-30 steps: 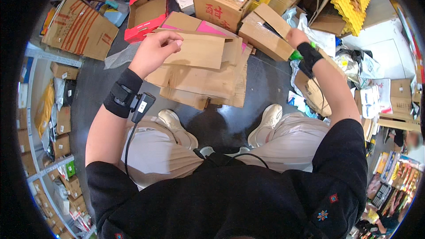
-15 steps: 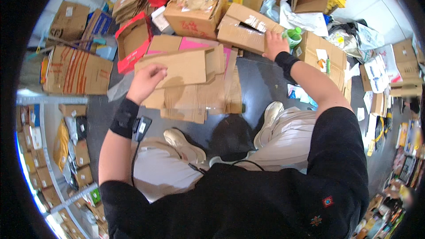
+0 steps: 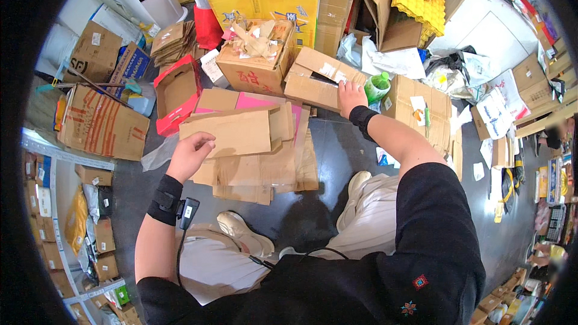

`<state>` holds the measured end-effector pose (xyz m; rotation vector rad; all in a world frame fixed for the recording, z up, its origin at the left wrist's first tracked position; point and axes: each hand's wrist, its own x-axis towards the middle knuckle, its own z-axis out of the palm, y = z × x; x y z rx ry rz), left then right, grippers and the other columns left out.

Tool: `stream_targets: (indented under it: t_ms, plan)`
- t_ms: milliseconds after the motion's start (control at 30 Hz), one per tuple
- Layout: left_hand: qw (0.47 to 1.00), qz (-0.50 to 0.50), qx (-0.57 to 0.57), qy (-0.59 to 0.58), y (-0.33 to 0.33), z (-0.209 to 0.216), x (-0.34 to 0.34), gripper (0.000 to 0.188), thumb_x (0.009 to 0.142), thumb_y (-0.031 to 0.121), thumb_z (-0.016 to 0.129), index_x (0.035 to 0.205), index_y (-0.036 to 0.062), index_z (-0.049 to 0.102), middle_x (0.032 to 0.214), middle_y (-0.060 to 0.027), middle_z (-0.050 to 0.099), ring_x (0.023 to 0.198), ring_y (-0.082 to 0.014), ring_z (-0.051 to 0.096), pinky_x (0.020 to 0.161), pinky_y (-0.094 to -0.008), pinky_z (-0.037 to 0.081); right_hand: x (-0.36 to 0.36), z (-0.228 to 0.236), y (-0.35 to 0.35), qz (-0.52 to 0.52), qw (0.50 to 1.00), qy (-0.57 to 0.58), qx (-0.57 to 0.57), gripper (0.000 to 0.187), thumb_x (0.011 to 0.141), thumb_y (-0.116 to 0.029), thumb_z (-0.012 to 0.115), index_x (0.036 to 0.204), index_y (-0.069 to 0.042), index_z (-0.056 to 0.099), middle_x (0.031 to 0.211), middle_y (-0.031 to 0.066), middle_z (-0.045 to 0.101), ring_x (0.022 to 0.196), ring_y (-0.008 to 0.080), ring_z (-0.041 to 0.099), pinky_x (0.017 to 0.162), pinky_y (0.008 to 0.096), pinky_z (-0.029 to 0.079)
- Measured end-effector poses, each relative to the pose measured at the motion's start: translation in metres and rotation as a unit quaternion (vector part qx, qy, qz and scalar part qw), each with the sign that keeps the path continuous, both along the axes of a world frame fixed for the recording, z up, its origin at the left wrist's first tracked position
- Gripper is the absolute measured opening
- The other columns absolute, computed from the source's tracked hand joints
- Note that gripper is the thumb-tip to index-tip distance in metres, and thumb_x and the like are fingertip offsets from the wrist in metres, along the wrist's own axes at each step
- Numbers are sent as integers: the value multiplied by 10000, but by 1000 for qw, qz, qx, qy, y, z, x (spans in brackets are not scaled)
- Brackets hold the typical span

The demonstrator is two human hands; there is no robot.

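Note:
My right hand (image 3: 351,97) rests on the right end of a closed brown cardboard box (image 3: 314,87), fingers bent over its edge; a dark slit and torn white tape mark its top. A green plastic bottle (image 3: 377,86) stands just beyond that hand. My left hand (image 3: 191,155) hangs at the left edge of a stack of flattened cardboard (image 3: 238,134), its fingers loosely curled with nothing visible in them. Whether it touches the top sheet I cannot tell. Pink-faced pieces show between the brown sheets.
Behind the stack are a red open box (image 3: 191,99), a taller carton (image 3: 256,66) with scraps on top, and a yellow board (image 3: 289,3). Another carton (image 3: 430,105) stands at right, near plastic bags (image 3: 451,75). Shelves with parcels (image 3: 99,232) line the left side.
The view has tilted up, so everything sits lower in it. My right hand stays at the box's end. My left hand's fingers are more curled beside the cardboard stack.

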<state>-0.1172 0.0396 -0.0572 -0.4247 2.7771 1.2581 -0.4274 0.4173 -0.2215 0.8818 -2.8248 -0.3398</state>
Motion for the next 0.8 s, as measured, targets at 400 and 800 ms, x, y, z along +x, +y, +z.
stream_targets:
  t_ms: [400,800]
  plan:
    - [998,-31,-28,36,11,6,-4,201,932,143,666,1064,-9,678,917,-96,719,841,-152,674,787,-292,534,39,46,8,-4,997,12,-72,740,549,-361,891,1126,-48,550,1100,123,536,1100,302,518,915,414,427]
    - [991,-50,-16,125,15,4,-18,323,925,221,680,1180,24,664,971,-141,714,868,-220,691,799,-341,545,58,156,8,31,993,26,-113,755,540,-354,859,1144,-28,544,1134,160,536,1111,337,510,942,454,436]
